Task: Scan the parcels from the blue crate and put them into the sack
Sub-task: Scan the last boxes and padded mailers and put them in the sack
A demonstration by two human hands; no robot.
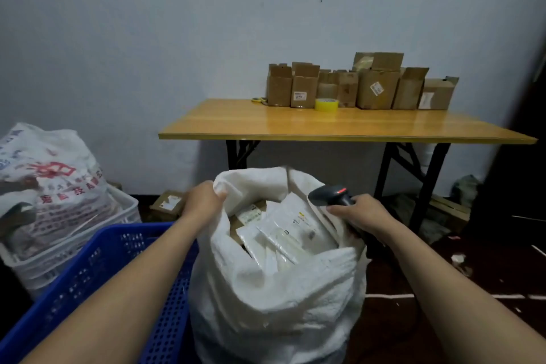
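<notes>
A white woven sack (277,298) stands on the floor in front of me, its mouth open. Inside lie several parcels (283,227), white mailers and a brown box with labels. My left hand (204,201) grips the sack's rim at its left side. My right hand (366,216) holds a dark barcode scanner (332,193) by its handle, at the sack's right rim, its head with a red light above the mouth. The blue crate (97,281) stands at lower left, touching the sack; my left arm crosses over it and its inside is mostly hidden.
A wooden folding table (339,124) stands behind the sack against the wall, with several cardboard boxes (378,86) and a yellow tape roll (325,104). At left a white crate (88,233) holds a printed sack (50,174). A small brown box (168,202) lies on the floor.
</notes>
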